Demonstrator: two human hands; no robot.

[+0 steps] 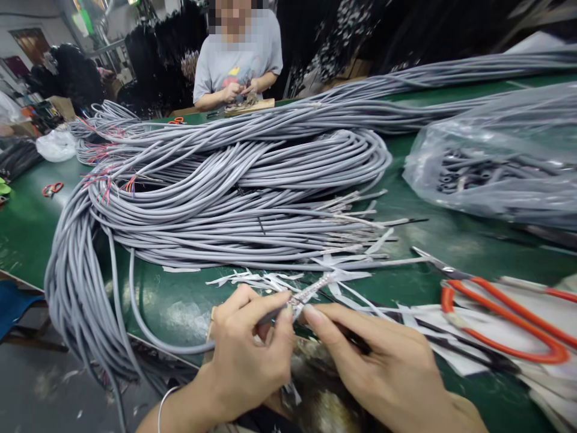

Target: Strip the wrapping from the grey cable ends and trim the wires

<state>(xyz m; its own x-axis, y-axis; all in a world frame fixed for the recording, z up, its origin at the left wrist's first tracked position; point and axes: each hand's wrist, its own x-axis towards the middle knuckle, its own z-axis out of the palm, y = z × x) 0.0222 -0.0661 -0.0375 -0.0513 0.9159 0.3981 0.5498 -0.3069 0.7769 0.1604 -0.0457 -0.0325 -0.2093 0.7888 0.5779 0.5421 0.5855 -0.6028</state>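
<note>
Your left hand [247, 355] and right hand [387, 361] are decently lit, but you've got glare on the green tabletop [183, 316] and shine on the plastic bag [424, 174]. The dark background [333, 36] smears out up top right, and the edges look stretched.

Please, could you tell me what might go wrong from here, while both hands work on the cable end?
The exposed braided cable end at the left hand and right hand might fray if handled roughly. Orange-handled scissors lie near the right hand, which could bump them. Grey cables hang over the edge of the table; their weight might drag others down.
</note>
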